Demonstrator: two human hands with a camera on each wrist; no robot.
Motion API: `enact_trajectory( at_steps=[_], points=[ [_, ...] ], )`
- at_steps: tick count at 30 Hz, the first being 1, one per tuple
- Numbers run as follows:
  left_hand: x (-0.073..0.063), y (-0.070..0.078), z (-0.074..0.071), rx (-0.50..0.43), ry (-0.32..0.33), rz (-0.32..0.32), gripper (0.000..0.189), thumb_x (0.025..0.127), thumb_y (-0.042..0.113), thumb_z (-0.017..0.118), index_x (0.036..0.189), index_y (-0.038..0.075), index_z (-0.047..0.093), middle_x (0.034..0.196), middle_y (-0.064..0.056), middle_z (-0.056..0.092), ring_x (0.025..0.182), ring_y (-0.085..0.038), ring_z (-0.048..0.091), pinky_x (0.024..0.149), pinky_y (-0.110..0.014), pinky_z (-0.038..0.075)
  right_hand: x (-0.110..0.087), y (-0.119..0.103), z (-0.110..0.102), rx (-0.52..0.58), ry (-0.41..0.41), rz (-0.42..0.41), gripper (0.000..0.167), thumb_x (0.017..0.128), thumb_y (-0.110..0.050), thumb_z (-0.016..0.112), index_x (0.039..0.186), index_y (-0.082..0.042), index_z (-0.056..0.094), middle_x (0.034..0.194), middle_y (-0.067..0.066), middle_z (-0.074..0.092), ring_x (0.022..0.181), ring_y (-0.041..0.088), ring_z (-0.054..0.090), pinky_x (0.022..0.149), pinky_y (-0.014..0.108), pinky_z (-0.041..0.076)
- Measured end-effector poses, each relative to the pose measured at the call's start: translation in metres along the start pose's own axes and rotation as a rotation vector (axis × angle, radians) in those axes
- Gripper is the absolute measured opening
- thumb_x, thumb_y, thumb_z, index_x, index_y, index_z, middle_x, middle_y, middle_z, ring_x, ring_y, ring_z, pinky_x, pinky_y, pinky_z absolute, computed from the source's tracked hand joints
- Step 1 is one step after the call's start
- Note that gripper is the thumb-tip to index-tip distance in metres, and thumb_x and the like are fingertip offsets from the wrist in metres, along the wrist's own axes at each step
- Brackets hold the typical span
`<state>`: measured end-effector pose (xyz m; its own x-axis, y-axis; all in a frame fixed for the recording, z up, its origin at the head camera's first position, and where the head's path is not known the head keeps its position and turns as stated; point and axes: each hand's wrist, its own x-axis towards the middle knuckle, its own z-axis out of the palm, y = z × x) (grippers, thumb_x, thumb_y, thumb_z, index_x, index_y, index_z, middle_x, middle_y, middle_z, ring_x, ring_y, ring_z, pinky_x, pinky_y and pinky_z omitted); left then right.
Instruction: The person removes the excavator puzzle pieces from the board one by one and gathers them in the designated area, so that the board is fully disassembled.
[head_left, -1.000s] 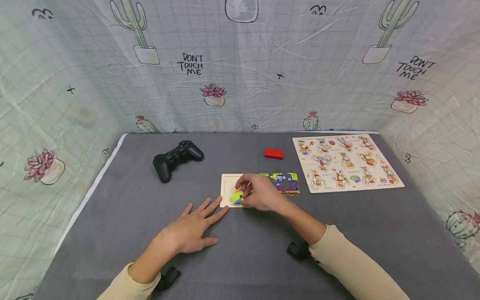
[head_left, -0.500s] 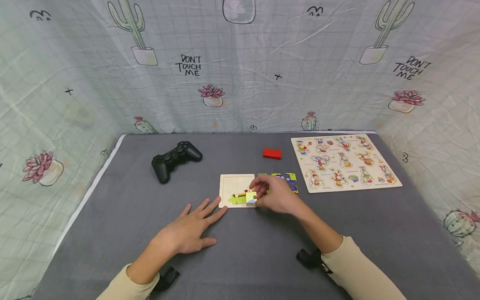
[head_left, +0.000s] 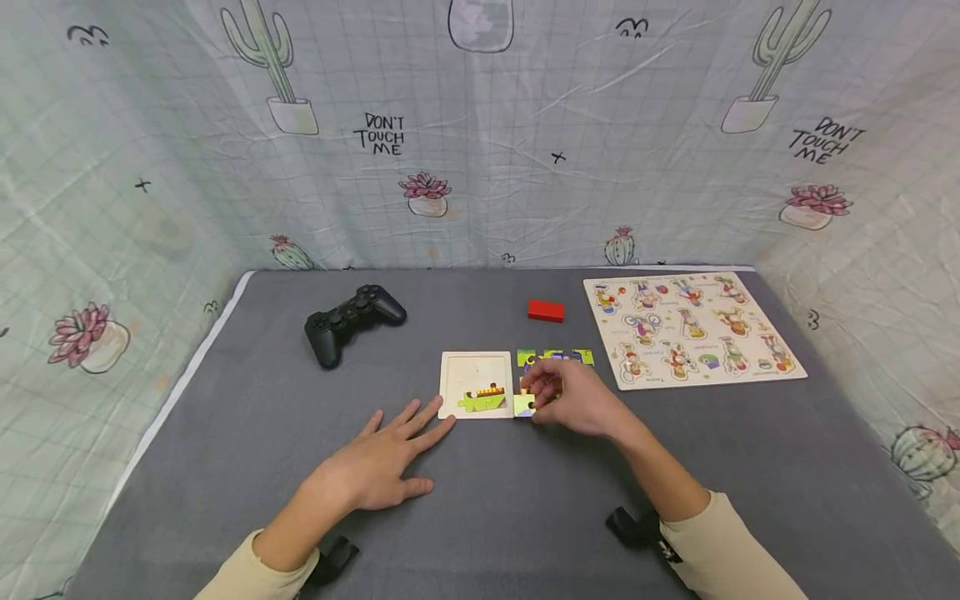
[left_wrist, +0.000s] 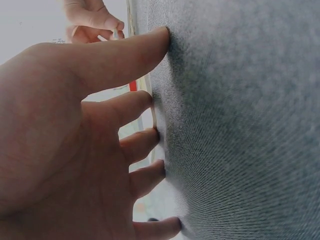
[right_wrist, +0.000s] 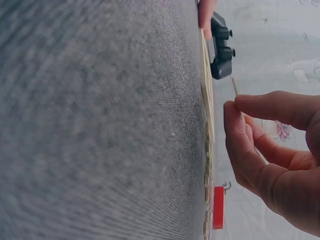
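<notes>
My right hand point(head_left: 573, 398) pinches a light green and blue jigsaw piece point(head_left: 522, 406) between thumb and fingers, just off the right edge of a square wooden puzzle tray point(head_left: 474, 365). The piece appears edge-on in the right wrist view point(right_wrist: 235, 86), raised above the table. Low inside the tray lie joined green puzzle pieces point(head_left: 482, 402) with a red and yellow strip. Spread fingers and all, my left hand point(head_left: 386, 461) rests on the table, fingertips at the tray's lower left corner. Several loose purple and green pieces point(head_left: 582, 356) lie right of the tray, partly hidden by my right hand.
Behind the tray sits a red block point(head_left: 546, 311). A black game controller point(head_left: 355, 321) lies at the back left. On the right is a large wooden picture board point(head_left: 693, 329) with animal figures. A printed cloth point(head_left: 480, 167) hangs along the table's far side.
My right hand has moved right, carrying the pinched piece from over the tray to beyond its right edge. The joined green pieces are now uncovered. My left hand stays put.
</notes>
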<state>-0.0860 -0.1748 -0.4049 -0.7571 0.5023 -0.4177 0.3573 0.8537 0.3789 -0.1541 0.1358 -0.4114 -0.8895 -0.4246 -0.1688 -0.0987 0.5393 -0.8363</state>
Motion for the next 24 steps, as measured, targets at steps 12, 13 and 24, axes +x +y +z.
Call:
enact_trajectory(
  at_steps=[12, 13, 24],
  points=[
    [-0.0002, -0.0002, 0.0008, 0.004, -0.002, 0.001, 0.083, 0.097, 0.044, 0.072, 0.166, 0.034, 0.027, 0.177, 0.006, 0.007, 0.164, -0.029, 0.01, 0.124, -0.072, 0.012, -0.003, 0.0079, -0.003, -0.049, -0.047, -0.01, 0.037, 0.072, 0.009, 0.084, 0.105, -0.002, 0.072, 0.09, 0.009, 0.068, 0.076, 0.016, 0.066, 0.07, 0.028, 0.057],
    [-0.0002, -0.0003, 0.001, 0.003, -0.002, 0.001, 0.083, 0.097, 0.044, 0.072, 0.166, 0.034, 0.026, 0.177, 0.006, 0.007, 0.164, -0.029, 0.01, 0.124, -0.072, 0.012, -0.0032, 0.0083, -0.0032, -0.053, -0.051, -0.007, 0.037, 0.072, 0.009, 0.085, 0.105, -0.002, 0.072, 0.09, 0.009, 0.068, 0.076, 0.015, 0.066, 0.07, 0.028, 0.057],
    [-0.0001, -0.0008, 0.0012, 0.005, 0.0, -0.003, 0.083, 0.097, 0.044, 0.072, 0.166, 0.034, 0.026, 0.177, 0.006, 0.007, 0.164, -0.029, 0.01, 0.125, -0.071, 0.012, -0.0037, 0.0098, -0.0002, -0.11, -0.059, 0.006, 0.035, 0.071, 0.009, 0.084, 0.103, -0.002, 0.075, 0.088, 0.006, 0.07, 0.074, 0.013, 0.066, 0.07, 0.029, 0.057]
  ],
)
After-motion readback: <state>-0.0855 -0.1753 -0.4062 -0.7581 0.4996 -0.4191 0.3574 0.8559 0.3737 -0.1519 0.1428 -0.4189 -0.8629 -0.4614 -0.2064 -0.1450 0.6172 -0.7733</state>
